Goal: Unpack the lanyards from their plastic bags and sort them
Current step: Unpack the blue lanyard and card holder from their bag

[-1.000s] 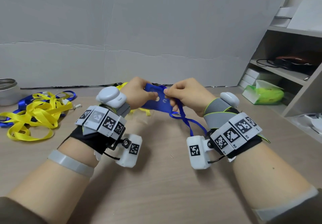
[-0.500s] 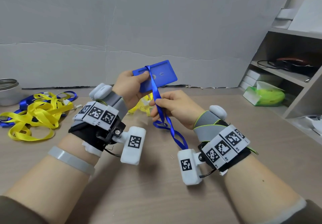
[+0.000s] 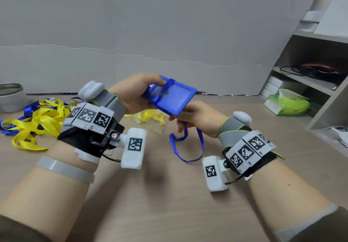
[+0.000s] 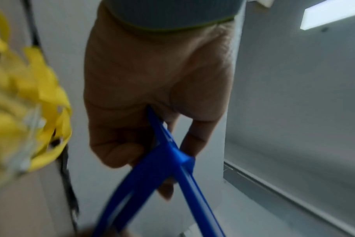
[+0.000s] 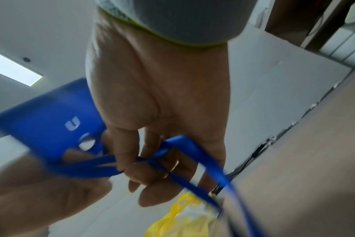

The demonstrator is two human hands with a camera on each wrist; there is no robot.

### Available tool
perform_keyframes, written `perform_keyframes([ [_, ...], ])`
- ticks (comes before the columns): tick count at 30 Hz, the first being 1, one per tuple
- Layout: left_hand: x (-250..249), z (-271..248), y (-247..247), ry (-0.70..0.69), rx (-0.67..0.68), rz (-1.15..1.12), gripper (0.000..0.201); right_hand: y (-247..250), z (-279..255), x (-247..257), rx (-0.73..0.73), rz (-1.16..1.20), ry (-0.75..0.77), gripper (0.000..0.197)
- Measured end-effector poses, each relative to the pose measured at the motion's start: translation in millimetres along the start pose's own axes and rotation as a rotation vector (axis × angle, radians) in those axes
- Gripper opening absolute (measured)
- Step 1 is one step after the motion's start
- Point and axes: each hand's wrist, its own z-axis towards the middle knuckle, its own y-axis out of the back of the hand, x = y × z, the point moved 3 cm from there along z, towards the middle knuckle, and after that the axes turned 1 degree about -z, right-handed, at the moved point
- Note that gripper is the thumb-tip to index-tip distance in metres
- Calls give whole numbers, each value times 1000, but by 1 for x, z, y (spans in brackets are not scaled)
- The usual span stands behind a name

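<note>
A blue card holder [image 3: 170,98] is held tilted above the table; my left hand [image 3: 135,92] grips its left end, thumb on top. In the left wrist view the holder [image 4: 168,144] runs edge-on between thumb and fingers. A blue strap [image 3: 190,145] crosses the holder and hangs in a loop below it. My right hand [image 3: 195,121] sits under the holder's near corner, and its curled fingers [image 5: 128,158] pinch the blue strap [image 5: 192,154] beside the holder [image 5: 49,128]. A pile of loose yellow and blue lanyards [image 3: 35,121] lies at the table's left.
A bagged yellow lanyard [image 3: 150,116] lies on the table behind my hands. A metal container [image 3: 10,96] stands at the far left by the grey wall. Shelving [image 3: 310,83] at the right holds a green tissue pack [image 3: 288,104] and white boxes.
The left hand has turned the card holder flatter and tilted it right. The right hand has slid along the strap and now sits under the holder's corner, with more strap hanging loose.
</note>
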Motion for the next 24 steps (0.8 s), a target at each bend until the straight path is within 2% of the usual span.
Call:
perform_keyframes([
  [3,0,-2,6,-4,-17,216,34,13,-2,1,-24,-110,-28,39],
  [5,0,-4,7,8,9,333,28,20,-2,1,-35,-77,-51,29],
  [9,2,-7,8,43,69,532,38,29,3,2,-72,43,-89,27],
  [12,1,-7,6,-37,31,662,22,33,4,5,-126,102,-128,30],
  [18,5,-3,7,-63,18,691,23,30,7,14,-169,287,-146,26],
  [24,10,1,3,-62,-52,638,25,21,13,31,-171,403,-86,18],
])
